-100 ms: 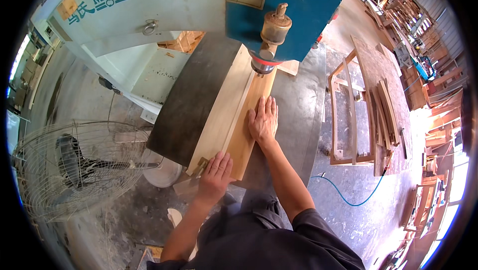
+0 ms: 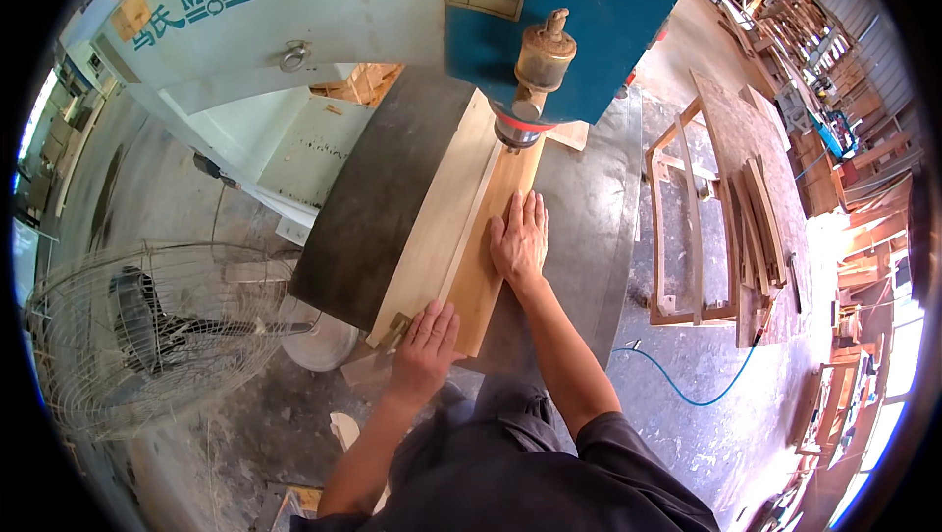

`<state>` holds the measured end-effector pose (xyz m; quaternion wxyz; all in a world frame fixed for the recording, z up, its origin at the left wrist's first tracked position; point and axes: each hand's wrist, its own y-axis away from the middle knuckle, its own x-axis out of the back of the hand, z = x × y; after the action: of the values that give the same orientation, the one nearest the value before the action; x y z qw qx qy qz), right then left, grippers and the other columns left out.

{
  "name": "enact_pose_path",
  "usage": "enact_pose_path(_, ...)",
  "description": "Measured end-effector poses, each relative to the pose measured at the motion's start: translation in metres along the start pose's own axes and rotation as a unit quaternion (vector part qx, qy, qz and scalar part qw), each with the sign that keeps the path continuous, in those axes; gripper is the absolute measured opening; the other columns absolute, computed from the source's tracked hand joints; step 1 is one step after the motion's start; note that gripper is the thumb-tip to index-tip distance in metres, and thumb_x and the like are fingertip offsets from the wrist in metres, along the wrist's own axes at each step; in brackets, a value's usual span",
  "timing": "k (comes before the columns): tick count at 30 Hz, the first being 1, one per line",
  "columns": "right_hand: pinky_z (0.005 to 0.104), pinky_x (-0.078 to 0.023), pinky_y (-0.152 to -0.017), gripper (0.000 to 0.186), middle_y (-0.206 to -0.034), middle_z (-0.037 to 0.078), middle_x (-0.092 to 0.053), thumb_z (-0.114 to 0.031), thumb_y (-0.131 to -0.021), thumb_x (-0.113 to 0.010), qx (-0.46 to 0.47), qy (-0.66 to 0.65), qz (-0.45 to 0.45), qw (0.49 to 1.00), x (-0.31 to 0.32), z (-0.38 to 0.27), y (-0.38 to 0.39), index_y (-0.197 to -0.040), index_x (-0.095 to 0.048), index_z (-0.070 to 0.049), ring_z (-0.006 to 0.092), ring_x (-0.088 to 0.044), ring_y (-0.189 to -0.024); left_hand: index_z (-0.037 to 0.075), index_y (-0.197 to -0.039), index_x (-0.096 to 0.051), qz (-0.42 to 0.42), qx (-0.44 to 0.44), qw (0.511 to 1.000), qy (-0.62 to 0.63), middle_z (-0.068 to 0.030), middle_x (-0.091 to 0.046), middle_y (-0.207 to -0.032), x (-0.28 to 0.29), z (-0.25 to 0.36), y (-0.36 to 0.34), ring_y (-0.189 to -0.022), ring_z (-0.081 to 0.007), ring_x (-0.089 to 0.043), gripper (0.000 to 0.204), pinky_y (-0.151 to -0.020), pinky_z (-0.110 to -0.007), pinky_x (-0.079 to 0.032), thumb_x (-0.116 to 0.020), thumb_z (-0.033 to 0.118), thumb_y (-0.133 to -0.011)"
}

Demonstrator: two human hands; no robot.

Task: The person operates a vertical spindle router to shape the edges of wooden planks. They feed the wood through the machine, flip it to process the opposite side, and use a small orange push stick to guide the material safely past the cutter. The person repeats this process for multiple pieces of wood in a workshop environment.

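A long, pale wooden board point(image 2: 496, 238) is laid flat on the dark worktop point(image 2: 373, 208), pressed against a lighter wooden strip point(image 2: 442, 213) alongside.

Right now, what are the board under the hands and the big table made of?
The board looks like bare, unpainted wood: pale tan with long grain lines. The machine table seems to be metal, dark grey and dull, likely dusty. Both the left hand and the right hand rest flat on the board.
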<state>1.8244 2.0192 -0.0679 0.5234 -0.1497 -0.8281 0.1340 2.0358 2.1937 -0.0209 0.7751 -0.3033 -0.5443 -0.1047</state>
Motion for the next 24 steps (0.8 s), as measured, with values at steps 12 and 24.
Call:
enact_pose_path(12, 0.0586, -0.032, -0.122, 0.064, -0.151, 0.037, -0.046, -0.028, -0.098, -0.063, 0.004, 0.004, 0.001, 1.0, 0.002, -0.001, 0.001, -0.149, -0.044, 0.006, 0.0533, -0.04, -0.145, -0.004, -0.135, -0.065, 0.005, -0.001, 1.0, -0.004, -0.0173, -0.061, -0.147, -0.005, -0.001, 0.001, -0.143, -0.0368, -0.052, 0.071, -0.118, -0.049, -0.044, -0.083, 0.028, -0.073)
enact_pose_path(24, 0.0544, -0.025, -0.127, 0.072, -0.157, 0.037, -0.042, -0.037, -0.099, -0.059, -0.019, -0.002, -0.027, 0.999, 0.007, -0.003, 0.001, -0.154, -0.041, 0.007, 0.0501, -0.035, -0.151, -0.005, -0.137, -0.063, -0.038, 0.025, 0.995, 0.094, -0.0204, -0.059, -0.149, 0.009, 0.006, 0.01, -0.146, -0.0405, -0.048, 0.05, -0.122, -0.052, -0.039, -0.056, -0.005, -0.087)
